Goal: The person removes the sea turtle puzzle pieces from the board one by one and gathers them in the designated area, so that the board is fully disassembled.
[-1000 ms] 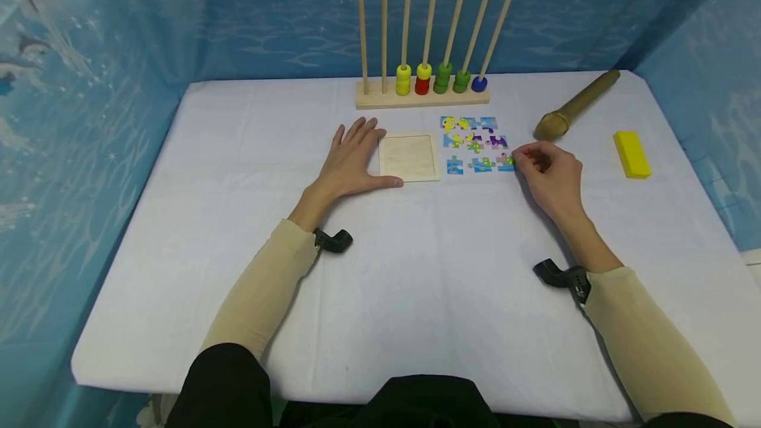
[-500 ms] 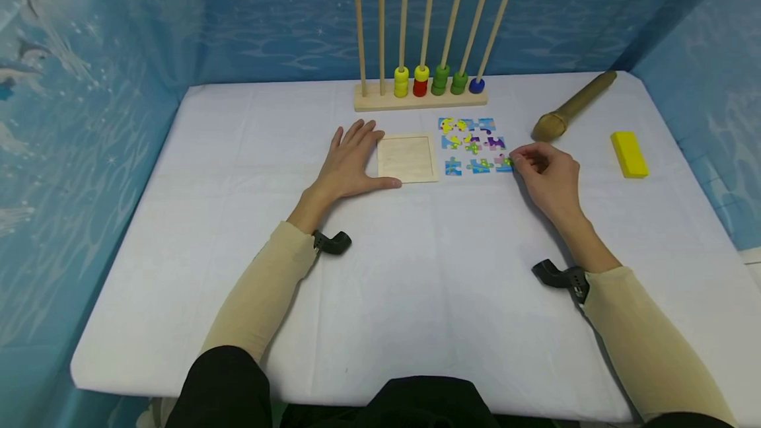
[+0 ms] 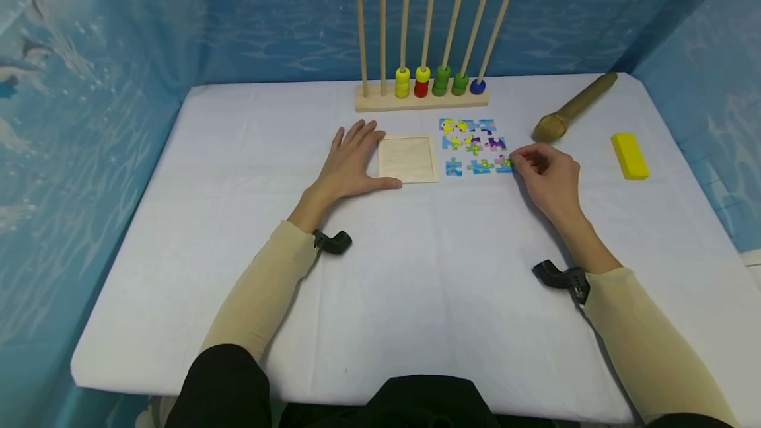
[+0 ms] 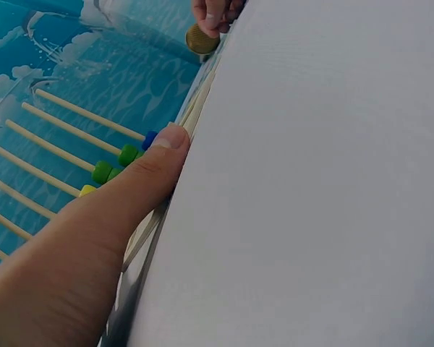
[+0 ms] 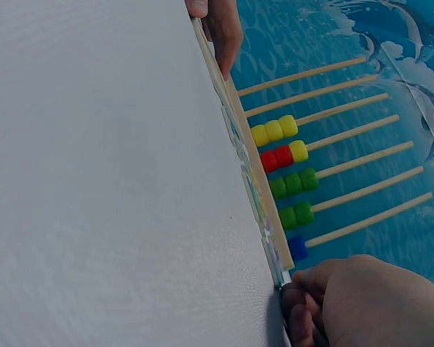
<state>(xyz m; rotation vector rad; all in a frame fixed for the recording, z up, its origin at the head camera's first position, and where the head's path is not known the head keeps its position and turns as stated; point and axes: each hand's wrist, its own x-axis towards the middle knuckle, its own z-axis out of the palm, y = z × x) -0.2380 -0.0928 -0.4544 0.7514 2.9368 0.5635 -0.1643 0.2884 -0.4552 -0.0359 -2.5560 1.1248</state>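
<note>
In the head view my left hand (image 3: 355,162) lies with its fingers spread along the left side of a shallow wooden puzzle tray (image 3: 408,159). Its thumb (image 4: 170,141) reaches the tray's near edge. My right hand (image 3: 549,174) has its other fingers curled in, while thumb and index finger pinch the right edge of a puzzle piece (image 3: 502,164) at the near right corner of the loose pieces. Several more puzzle pieces (image 3: 470,126), blue with yellow, purple and green print, lie in three rows between tray and right hand.
Behind the pieces stands a wooden bead rack (image 3: 422,103) with tall pegs and coloured beads. A brown stick-like object with a rounded end (image 3: 573,107) lies at the back right. Farther right is a yellow block (image 3: 630,156). A white cloth (image 3: 380,296) covers the table.
Both hands, the tray and the pieces keep their places; only the head view shifts slightly.
</note>
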